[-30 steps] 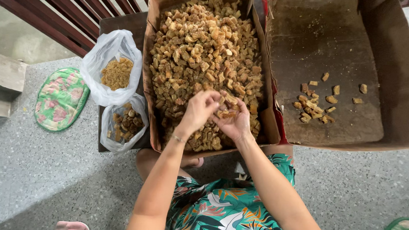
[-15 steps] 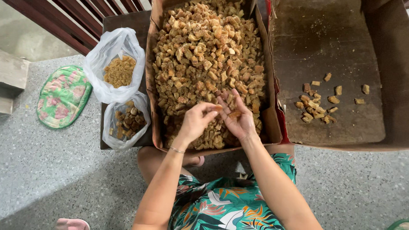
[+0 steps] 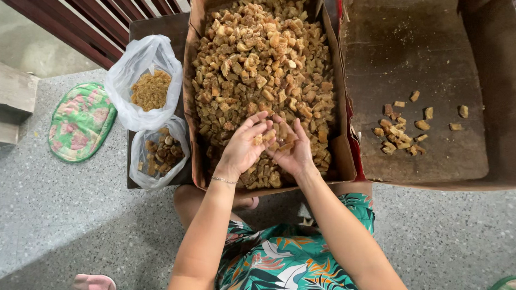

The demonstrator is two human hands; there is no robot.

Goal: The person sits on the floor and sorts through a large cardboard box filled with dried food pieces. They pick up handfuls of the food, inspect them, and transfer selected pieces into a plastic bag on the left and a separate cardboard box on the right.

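A cardboard box (image 3: pixel 191 95) in front of me is filled with small golden-brown chunks (image 3: pixel 261 64). Both hands hover over its near end, palms turned up and cupped together. My left hand (image 3: pixel 241 147) and my right hand (image 3: pixel 292 147) each cradle a few of the chunks, fingers loosely spread. A thin bracelet circles my left wrist. To the right, a second, larger cardboard box (image 3: pixel 503 115) holds only a small cluster of the same chunks (image 3: pixel 400 134) on its dark stained floor.
Two clear plastic bags stand left of the full box: one with fine yellow crumbs (image 3: pixel 150 91), one with darker pieces (image 3: pixel 162 152). A green floral pad (image 3: pixel 80 121) lies on the speckled floor. Dark wooden slats run along the upper left. My floral-clad lap sits below.
Both hands have lifted out of the heap and turned palm-up, bringing some chunks up with them; before, they were digging palm-down into the pile.
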